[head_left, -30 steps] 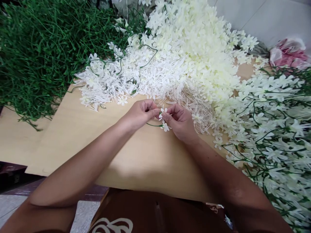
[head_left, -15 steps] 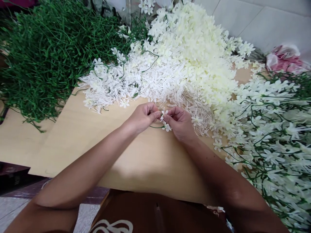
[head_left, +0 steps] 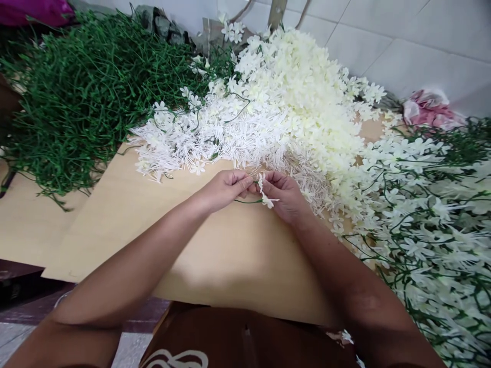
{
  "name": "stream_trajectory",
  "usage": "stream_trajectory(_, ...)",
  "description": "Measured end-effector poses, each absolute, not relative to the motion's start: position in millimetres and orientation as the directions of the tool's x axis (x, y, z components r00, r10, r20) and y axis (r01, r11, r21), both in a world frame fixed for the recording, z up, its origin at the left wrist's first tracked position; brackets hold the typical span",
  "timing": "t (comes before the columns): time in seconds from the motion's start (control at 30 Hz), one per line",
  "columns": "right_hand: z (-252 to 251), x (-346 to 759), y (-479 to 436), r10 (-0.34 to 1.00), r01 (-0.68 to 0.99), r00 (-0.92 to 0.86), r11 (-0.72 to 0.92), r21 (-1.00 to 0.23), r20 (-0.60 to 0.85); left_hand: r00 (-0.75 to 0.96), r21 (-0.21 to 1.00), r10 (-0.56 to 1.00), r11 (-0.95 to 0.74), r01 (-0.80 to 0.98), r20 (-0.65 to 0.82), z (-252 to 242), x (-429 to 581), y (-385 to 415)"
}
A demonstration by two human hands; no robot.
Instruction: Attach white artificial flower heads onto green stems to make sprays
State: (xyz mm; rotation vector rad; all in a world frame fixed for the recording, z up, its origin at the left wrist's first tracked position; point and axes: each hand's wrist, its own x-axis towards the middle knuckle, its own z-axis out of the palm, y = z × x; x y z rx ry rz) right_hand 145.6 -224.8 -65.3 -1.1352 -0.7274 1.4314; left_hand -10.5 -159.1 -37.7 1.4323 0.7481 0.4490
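Pale wooden surface (head_left: 126, 225), head view: left hand (head_left: 224, 189) & right hand (head_left: 286, 197), fingers pinched shut, both grip thin green plastic stem w/ small white fabric flowers (head_left: 269, 201) btwn them, near surface centre. Heap of cream fabric blossoms (head_left: 307, 97) lies behind; tangle of green plastic stems (head_left: 84, 102) far left.

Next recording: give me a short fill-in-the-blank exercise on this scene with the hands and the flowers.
1. The left hand and the right hand both pinch one thin green plastic stem that carries small white ____.
2. The big heap of bare green stems lies on the person's ____ side.
3. The crumpled plastic bag at the far right is ____ in colour.
Missing words: flowers; left; pink.
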Motion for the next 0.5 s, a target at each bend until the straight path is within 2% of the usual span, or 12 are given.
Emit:
stream_trajectory(0.3, -65.2, 139.0, -224.6, 0.975, -0.31, 0.102, -0.157, -0.938, -0.197, 0.716, 0.988, 0.686, 0.024, 0.154, -0.128, -45.4, -5.9, -162.6)
stream_trajectory(0.5, -59.0, 137.0, -228.7, 0.97, -0.253, 0.073, -0.206, -0.945, -0.231, 0.759, 0.984, 0.639, -0.014, 0.177, -0.127, -46.1, -10.5, -159.0)
